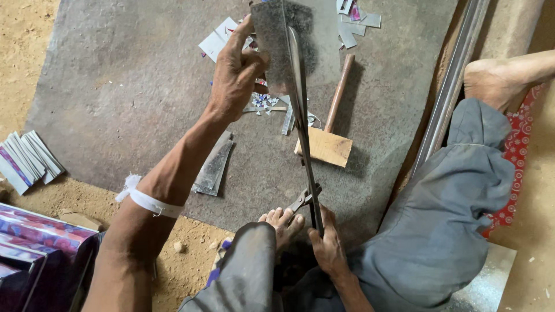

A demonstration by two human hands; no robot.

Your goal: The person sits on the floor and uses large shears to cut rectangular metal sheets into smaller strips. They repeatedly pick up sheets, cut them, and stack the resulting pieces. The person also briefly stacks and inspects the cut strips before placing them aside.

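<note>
- Shears (305, 124) run long and upright through the middle of my view, blades reaching up into the metal sheet (272, 46), pivot low near my toes.
- My right hand (329, 245) is closed around the lower handle of the shears, just beside my bare foot (282, 222).
- My left hand (236, 72) is up high, fingers and thumb clamped on the left edge of the grey metal sheet, holding it on edge against the blades.
- A white band (147, 201) is tied round my left forearm.
- Under all this lies a big grey floor plate (127, 86) on sandy ground.
- A wooden mallet (330, 124) rests on that plate just right of the shears, handle pointing away from me.
- Small offcuts (263, 104) and snippets lie scattered below my left hand; a couple of darker strips (214, 167) lie under my forearm.
- A stack of cut strips (26, 162) sits at the plate's left edge, on the sand.
- My right knee in grey trousers (445, 219) fills the lower right, with a long metal rail (451, 86) running beside it.
</note>
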